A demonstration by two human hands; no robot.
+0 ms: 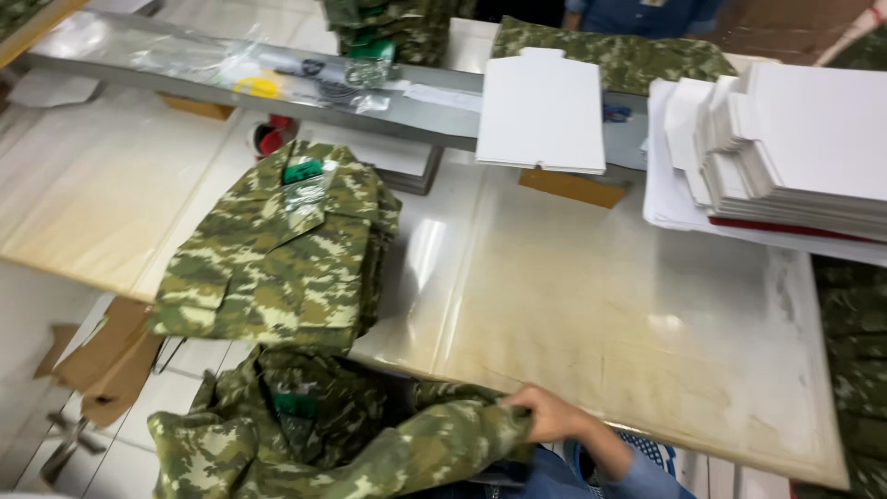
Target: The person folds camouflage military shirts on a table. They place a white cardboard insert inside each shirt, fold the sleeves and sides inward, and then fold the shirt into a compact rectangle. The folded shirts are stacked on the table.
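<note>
An unfolded camouflage shirt (305, 434) with a green neck tag lies below the table's near edge, in my lap. My right hand (547, 413) is closed on a fold of this shirt at its right side, and my blue sleeve runs off toward the lower right. My left hand is out of sight. On the glossy cream table (601, 314) above it sits a stack of folded camouflage shirts (277, 249), collar toward the far side.
Stacks of white cardboard inserts (785, 148) fill the table's right side. A single white insert (540, 111) rests on a grey shelf (185, 79) along with clear plastic bags. More camouflage shirts (619, 51) and a person in blue stand beyond. Cardboard scraps (106, 356) lie on the floor at left.
</note>
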